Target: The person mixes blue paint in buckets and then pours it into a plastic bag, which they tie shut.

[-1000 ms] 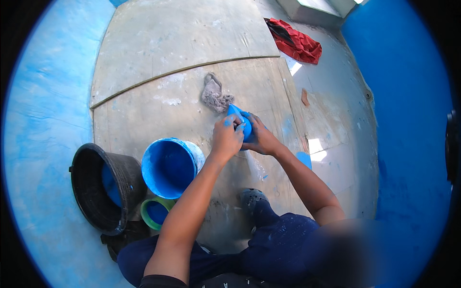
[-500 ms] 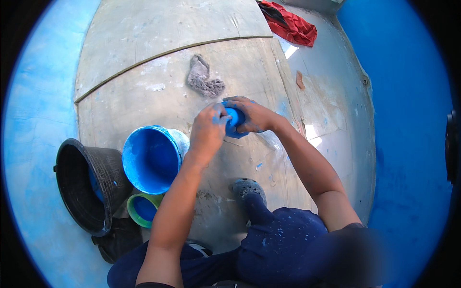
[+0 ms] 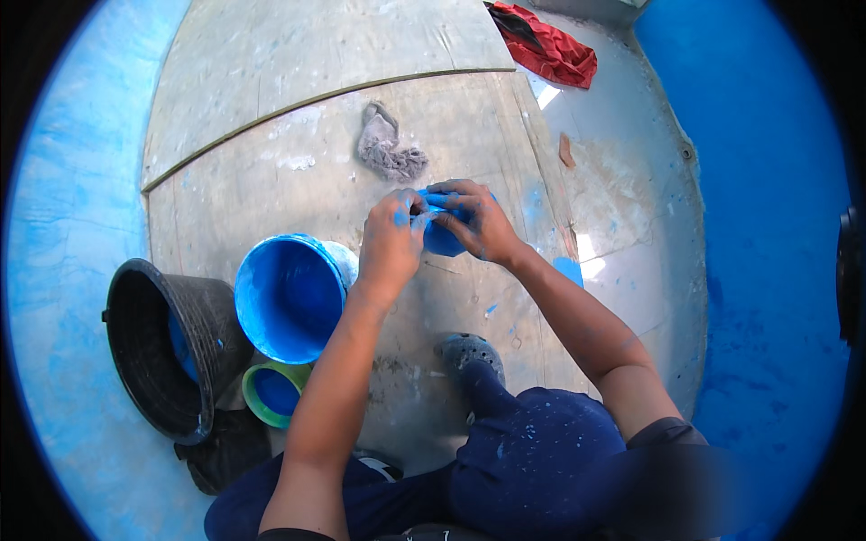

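Crouching over the wooden board, you have both hands closed on one blue, paint-covered object held just above the boards, near the middle of the scene. Your left hand grips its left side with curled, paint-smeared fingers, and your right hand wraps over its top and right side; what the object is cannot be told, since the hands hide most of it. Just beyond the hands lies a grey rag, close but not touching them. To the near left stands a blue bucket, its inside coated in blue paint, touching a bigger black bucket further left. A small green-rimmed cup sits just in front of the two. Far off at the right lies a red cloth. Your grey shoe rests on the board below your hands.
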A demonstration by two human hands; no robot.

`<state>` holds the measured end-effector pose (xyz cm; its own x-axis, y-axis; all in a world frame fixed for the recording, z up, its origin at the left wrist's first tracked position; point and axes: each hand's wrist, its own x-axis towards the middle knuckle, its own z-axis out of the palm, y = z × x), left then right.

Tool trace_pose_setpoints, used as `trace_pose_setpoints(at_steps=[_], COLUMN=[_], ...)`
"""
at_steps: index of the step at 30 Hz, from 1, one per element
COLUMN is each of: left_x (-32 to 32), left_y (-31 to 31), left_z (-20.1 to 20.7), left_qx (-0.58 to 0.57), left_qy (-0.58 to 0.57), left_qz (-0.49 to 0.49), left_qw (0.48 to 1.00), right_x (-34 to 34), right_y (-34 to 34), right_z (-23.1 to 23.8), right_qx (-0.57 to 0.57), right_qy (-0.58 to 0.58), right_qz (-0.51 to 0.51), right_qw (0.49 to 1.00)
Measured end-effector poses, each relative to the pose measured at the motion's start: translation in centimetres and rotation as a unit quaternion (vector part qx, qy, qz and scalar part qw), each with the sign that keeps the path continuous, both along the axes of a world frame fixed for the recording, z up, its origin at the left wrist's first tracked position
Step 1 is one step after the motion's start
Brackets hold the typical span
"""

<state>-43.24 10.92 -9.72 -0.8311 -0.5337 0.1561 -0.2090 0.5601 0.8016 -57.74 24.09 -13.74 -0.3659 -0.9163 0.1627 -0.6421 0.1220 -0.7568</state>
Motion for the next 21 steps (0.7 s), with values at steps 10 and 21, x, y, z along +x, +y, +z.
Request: trace_pose_setpoints(at_steps=[10, 21], left_x=[0.5, -0.2], left_y=[1.2, 1.9], left_z=[-1.6, -2.0], left_qx=[-0.021, 0.01], left_qy=[-0.013, 0.009], left_qz=[-0.004, -0.006], left_qw=[1.0, 1.0], right_x=[1.9, 1.0], right_y=[0.2, 0.9], right_z=[-0.4, -0.1], right_qx=[-0.073, -0.075], right_qy=[0.029, 0.035], right_qz=[-0.038, -0.027], right_qw=[0.996, 0.996])
